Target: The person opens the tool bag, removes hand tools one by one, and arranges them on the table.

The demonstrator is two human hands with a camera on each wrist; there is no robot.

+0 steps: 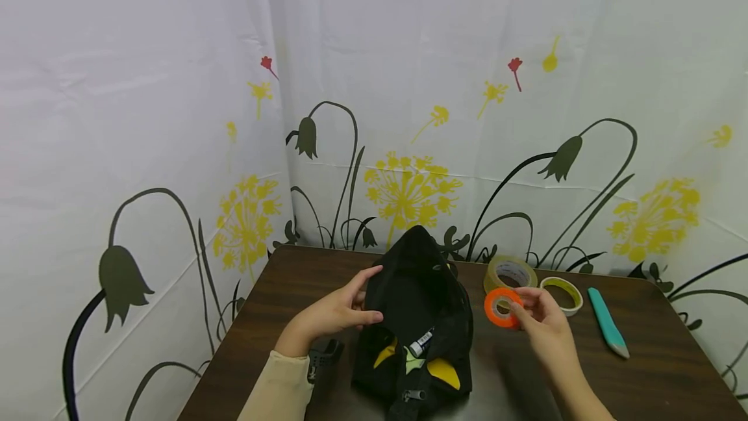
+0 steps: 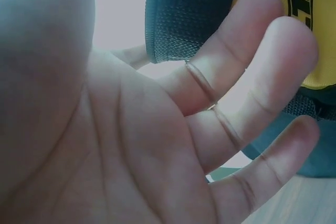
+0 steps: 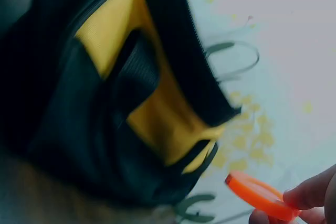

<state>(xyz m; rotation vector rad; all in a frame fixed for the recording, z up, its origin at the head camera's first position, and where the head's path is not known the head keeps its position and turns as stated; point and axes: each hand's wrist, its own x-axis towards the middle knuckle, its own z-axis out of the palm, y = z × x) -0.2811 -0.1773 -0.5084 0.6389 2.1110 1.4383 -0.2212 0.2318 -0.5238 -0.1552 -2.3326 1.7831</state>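
Observation:
A black tool bag (image 1: 382,343) with yellow panels stands on the table, its top gaping toward me. My left hand (image 1: 334,310) touches the bag's left side, fingers spread. In the left wrist view, several fingers (image 2: 278,66) lie loosely in front of a yellow panel (image 2: 320,35) bearing partly hidden black lettering. Right of the bag, my right hand (image 1: 543,320) pinches a roll of orange tape (image 1: 493,317) between thumb and fingers, held above the table. The right wrist view shows the bag's yellow lining (image 3: 163,124) and the orange roll (image 3: 257,195) apart from it.
Behind my right hand lie a wide clear tape roll (image 1: 493,271) and a white-rimmed roll with yellow inside (image 1: 575,301). Farther right is a turquoise utility knife (image 1: 608,323). A patterned curtain (image 1: 467,83) borders the brown table (image 1: 654,369).

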